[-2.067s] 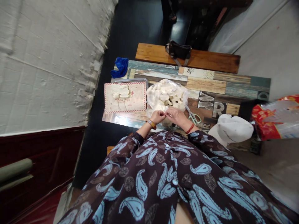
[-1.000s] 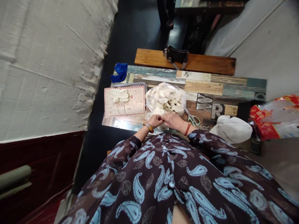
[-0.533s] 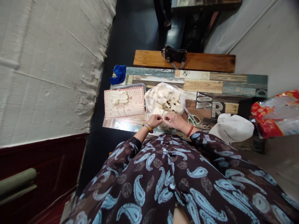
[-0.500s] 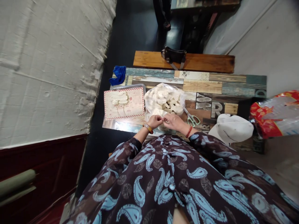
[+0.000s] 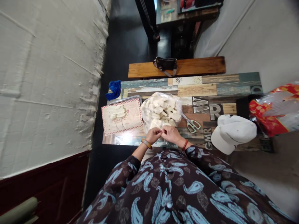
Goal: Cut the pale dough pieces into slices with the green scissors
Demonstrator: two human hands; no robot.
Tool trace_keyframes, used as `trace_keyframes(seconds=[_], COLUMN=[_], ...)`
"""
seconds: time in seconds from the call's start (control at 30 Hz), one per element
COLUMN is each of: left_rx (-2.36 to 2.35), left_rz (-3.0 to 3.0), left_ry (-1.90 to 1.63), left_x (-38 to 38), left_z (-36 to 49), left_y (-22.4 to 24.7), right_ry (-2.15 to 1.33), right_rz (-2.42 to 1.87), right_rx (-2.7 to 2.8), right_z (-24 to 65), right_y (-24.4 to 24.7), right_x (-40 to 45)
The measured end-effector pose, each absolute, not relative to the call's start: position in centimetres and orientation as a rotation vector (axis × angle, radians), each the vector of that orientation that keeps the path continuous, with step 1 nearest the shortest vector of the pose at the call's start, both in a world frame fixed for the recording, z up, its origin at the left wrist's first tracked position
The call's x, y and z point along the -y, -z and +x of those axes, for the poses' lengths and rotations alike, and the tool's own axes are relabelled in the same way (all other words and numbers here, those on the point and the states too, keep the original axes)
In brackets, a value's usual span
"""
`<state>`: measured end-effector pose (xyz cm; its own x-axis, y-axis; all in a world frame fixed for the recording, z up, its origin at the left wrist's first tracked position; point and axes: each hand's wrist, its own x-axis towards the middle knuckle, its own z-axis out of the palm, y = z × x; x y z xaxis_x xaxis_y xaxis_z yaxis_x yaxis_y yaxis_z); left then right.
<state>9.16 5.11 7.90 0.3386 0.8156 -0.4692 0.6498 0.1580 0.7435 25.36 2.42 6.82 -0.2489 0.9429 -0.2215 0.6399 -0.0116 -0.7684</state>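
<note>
My left hand and my right hand meet fingertip to fingertip at the near edge of the table, both pinched closed. What lies between the fingers is too small to make out. Just beyond them, a clear plastic bag lies open, with several white oblong pieces heaped in it. To the left, several similar white pieces lie side by side on a sheet of printed paper, thin sticks pointing from them towards me. Green-handled scissors rest right of the bag.
Under the paper shows a grey tray. A blue cloth lies at the far left corner. On the right are a white cap and a red plastic package. Behind the table, a bench holds a black bag. A person's leg stands beyond.
My view has shifted, so the table sits lower in the picture and more of the far table shows. Both hands stay pinched together close to the bag.
</note>
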Motion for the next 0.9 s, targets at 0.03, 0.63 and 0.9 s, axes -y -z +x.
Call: trace_keyframes(seconds=[0.03, 0.63, 0.9], left_rx=[-1.359, -1.057, -0.999], left_rz=[1.546, 2.388, 2.355], left_ry=[-0.218, -0.716, -0.768], left_x=[-5.1, -4.8, -4.4], left_z=[9.1, 7.9, 7.1], left_y=[-8.1, -3.6, -2.2], right_ry=[-1.158, -0.641, -0.388], right_rz=[-1.656, -1.235, -1.133], right_rx=[1.853, 2.040, 2.063], right_z=[25.2, 25.7, 25.6], right_y=[-6.9, -2.9, -0.8], right_x=[-2.4, -3.2, -1.9])
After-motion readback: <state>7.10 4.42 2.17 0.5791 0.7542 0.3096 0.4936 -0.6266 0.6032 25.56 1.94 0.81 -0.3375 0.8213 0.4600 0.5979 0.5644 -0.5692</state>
